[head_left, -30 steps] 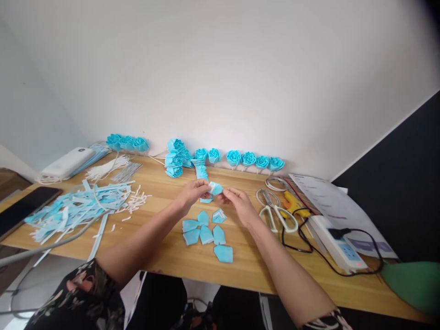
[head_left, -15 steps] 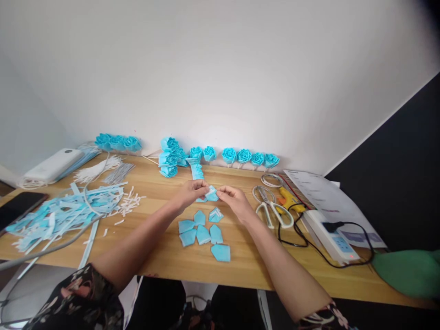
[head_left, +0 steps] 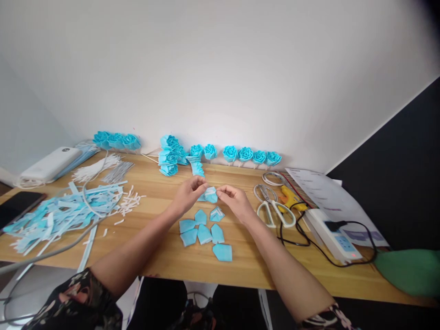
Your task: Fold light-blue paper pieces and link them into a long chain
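Observation:
A light blue cut fabric petal (head_left: 211, 195) with a folded white-edged part sits between my hands, above the middle of the table. My right hand (head_left: 234, 199) is closed, its thumb and index finger pinching the petal's right edge. My left hand (head_left: 189, 194) is at the petal's upper left, thumb and index finger bent together. Whether anything small is between those fingertips is hidden. Nearer me lie several flat blue petals (head_left: 204, 233) with pointed ends. One folded petal (head_left: 217, 214) shows white edges, just below my hands.
Blue fabric roses (head_left: 245, 154) line the wall, beside a stack of petals (head_left: 196, 166). At right are scissors (head_left: 271, 206), a yellow glue gun (head_left: 292, 198), and a power strip (head_left: 335, 238) with a black cord. Blue-white strips (head_left: 68, 215), a phone (head_left: 19, 206) and a power bank (head_left: 48, 167) occupy the left.
My left fingertips have lifted slightly up and left from the petal, showing more of it. My right hand keeps its pinch in nearly the same place.

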